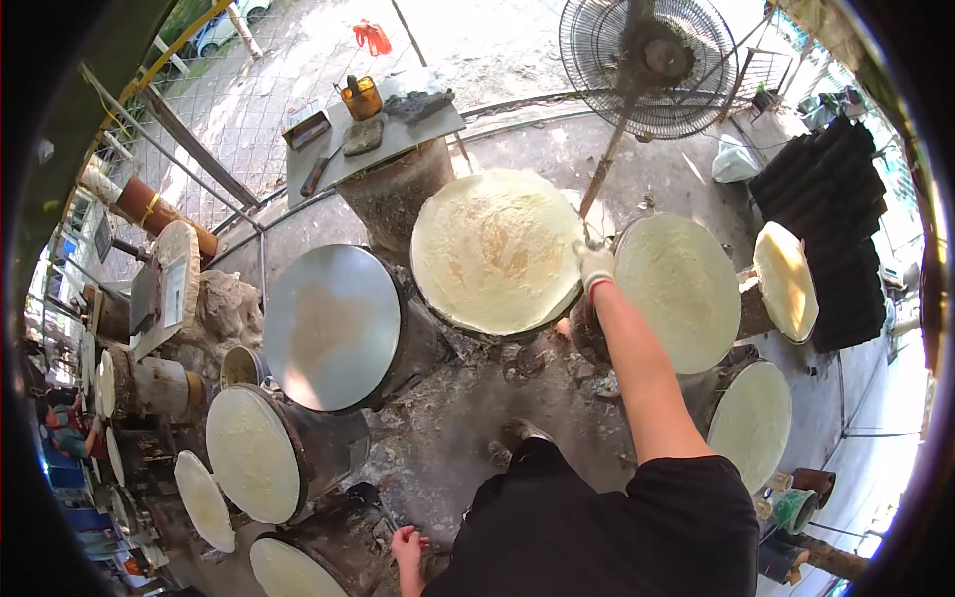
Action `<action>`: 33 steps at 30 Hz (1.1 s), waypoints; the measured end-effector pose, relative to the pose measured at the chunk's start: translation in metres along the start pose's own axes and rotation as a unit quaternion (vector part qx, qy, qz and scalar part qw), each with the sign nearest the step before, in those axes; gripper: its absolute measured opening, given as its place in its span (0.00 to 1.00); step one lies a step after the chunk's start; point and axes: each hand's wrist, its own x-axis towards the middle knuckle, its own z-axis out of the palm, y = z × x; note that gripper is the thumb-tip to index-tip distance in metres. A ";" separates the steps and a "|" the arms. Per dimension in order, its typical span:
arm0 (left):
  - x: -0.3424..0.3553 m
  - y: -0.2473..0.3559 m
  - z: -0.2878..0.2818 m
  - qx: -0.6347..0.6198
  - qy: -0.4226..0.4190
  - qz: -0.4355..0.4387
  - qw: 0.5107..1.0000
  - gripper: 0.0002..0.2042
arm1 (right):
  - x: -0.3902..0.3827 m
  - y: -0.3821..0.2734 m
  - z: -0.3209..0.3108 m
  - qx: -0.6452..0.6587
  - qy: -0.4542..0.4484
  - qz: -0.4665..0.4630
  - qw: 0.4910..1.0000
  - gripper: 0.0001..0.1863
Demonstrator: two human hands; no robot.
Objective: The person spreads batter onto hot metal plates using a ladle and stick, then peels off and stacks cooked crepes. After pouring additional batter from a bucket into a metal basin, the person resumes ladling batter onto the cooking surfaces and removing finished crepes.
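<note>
Right hand (596, 264), white glove, is at the right rim of the big center pancake (497, 254), between it and the next pancake (676, 294). Fingertips too small to read: can't tell whether they're pinching the edge or just touching. Left hand (408, 545), bare, is down near the bottom edge, empty, fingers loosely curled, half open. Left forearm cut off by the frame, beside the black shirt (607, 527).
</note>
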 end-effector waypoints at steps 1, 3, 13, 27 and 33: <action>0.003 -0.005 -0.001 -0.003 0.003 0.001 1.000 0.09 | -0.007 0.010 0.003 -0.044 -0.071 0.060 0.995 0.27; 0.013 -0.009 0.001 0.004 -0.019 -0.009 1.000 0.09 | 0.002 0.034 0.011 -0.044 -0.090 0.079 0.992 0.29; 0.019 -0.018 -0.003 0.002 -0.043 -0.003 0.999 0.10 | -0.035 -0.071 0.009 0.206 -0.132 -0.027 0.969 0.21; -0.004 -0.023 0.059 0.012 -0.080 -0.011 0.997 0.12 | 0.017 -0.046 -0.244 0.248 -0.169 -0.035 0.953 0.16; -0.023 -0.032 0.151 0.008 -0.145 -0.045 0.988 0.11 | 0.121 -0.038 -0.500 0.030 -0.057 -0.092 0.994 0.14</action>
